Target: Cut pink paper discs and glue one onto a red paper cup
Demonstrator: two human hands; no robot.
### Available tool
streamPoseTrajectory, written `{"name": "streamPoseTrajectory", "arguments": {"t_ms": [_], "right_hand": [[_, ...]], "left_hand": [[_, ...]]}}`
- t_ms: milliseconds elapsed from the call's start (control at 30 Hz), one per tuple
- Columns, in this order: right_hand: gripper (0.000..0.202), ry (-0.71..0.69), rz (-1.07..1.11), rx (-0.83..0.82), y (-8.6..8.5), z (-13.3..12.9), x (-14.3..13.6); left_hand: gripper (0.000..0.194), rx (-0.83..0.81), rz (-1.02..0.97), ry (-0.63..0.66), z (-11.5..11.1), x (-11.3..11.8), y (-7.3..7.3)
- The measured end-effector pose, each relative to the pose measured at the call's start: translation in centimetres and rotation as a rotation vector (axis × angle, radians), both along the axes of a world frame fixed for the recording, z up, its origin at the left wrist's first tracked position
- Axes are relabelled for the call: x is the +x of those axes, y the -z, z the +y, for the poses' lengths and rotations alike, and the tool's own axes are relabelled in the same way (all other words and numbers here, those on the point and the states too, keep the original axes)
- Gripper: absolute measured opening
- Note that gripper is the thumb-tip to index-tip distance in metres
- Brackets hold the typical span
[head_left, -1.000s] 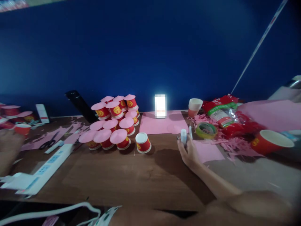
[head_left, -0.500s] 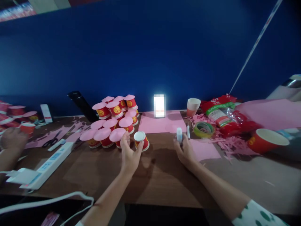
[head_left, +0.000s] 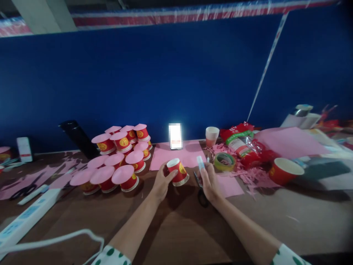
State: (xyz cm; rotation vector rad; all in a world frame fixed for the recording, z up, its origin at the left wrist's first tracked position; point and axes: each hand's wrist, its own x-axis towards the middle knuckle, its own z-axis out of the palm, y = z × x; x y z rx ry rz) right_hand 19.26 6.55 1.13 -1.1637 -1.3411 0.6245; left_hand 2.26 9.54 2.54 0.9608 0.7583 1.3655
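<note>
Brown wooden table [head_left: 179, 235] with room toward near edge, piled pink-topped red paper cups [head_left: 102, 174] blocking left, pink paper sheet [head_left: 190, 151] behind, left hand [head_left: 160, 183] fingers around tilted upside-down red paper cup [head_left: 178, 173], right hand [head_left: 211, 180] by yellow-green tape roll [head_left: 224, 168], dark scissors [head_left: 196, 179] (grip unclear), fingers clamping white glue stick [head_left: 200, 162].

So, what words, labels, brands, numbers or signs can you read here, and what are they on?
Nothing reads clearly.
Red-and-green plastic bag: lettering too blurred.
Red paper cup in the left hand: gold emblem too small.
White plastic power strip: blue markings blurred.
Bright rectangular phone: screen pixelated.
</note>
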Motion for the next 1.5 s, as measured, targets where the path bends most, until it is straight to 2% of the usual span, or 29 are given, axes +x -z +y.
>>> {"name": "streamPoseTrajectory", "arguments": {"t_ms": [100,233,333,633,800,933,1100,1267,1500], "right_hand": [[0.018,-0.039,0.089,-0.033,-0.1,0.2,0.2],[0.022,-0.046,0.084,-0.056,0.2,0.5,0.2],[0.023,-0.030,0.054,-0.071,0.6,0.6,0.2],[0.025,-0.040,0.026,-0.080,0.8,0.5,-0.3],[0.023,-0.103,0.046,-0.101,0.8,0.2,-0.4],[0.022,-0.133,0.104,-0.115,0.8,0.3,-0.4],[0.025,-0.116,0.169,-0.136,1.1,0.7,-0.3],[0.026,-0.120,0.143,-0.130,1.1,0.7,-0.4],[0.026,-0.124,0.152,-0.136,1.2,0.7,-0.3]], "left_hand": [[0.037,-0.112,-0.172,0.093,0.4,0.2,0.5],[0.023,-0.342,-0.343,0.183,0.7,-1.3,0.8],[0.024,-0.421,-0.402,0.251,0.8,-2.3,0.4],[0.036,-0.355,-0.418,0.360,1.0,-2.1,0.7],[0.040,-0.329,-0.361,0.345,0.9,-2.1,1.0],[0.043,-0.324,-0.406,0.363,1.3,-2.2,1.1],[0.047,-0.327,-0.496,0.455,1.5,-2.6,0.7],[0.048,-0.322,-0.479,0.452,0.9,-2.8,0.1],[0.046,-0.361,-0.486,0.476,0.8,-2.4,0.0]]}}
